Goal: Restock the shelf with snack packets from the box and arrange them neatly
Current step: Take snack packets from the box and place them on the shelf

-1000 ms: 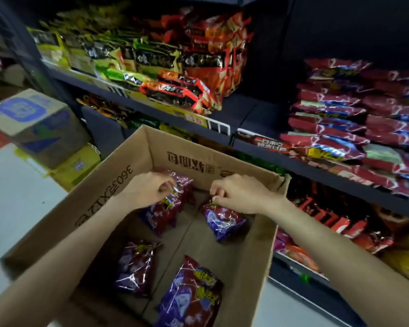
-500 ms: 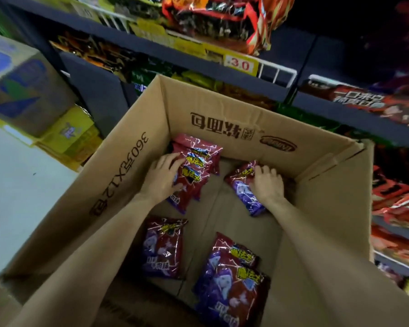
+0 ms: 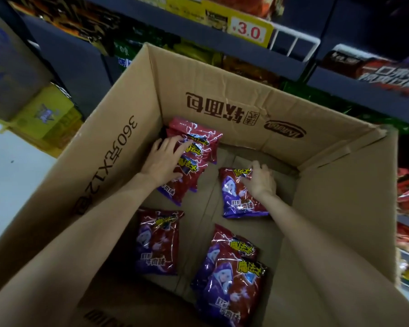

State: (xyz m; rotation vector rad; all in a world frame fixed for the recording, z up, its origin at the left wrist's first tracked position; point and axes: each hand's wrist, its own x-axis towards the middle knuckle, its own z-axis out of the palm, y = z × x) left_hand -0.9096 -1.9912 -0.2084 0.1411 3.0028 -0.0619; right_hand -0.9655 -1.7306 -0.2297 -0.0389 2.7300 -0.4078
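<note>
**Both hands down in the box**

My arms reach into the open cardboard box, one on each side of the floor seam.

My left hand lies flat with fingers spread on a stack of red-and-purple packets in the far left corner of the box. The palm presses on the stack and the fingers point toward the far wall. It is open, not closed round anything; I cannot tell whether the thumb has hooked under a packet.

My right hand is on a single packet lying flat on the box floor, just right of the stack. The fingers curl over the packet's top edge, pinching the foil there; the rest of the packet lies toward my wrist and below it.

Nearer me than my left hand, one more packet lies flat under my left forearm. Nearer me than my right hand, between my two forearms, is an overlapping pile, two or three bags, the count unclear.

Beyond both hands, past the far wall of the box, runs the shelf, its edge carrying a yellow price tag reading 3.0. Blurred bags sit on the shelves right of my right arm.
</note>
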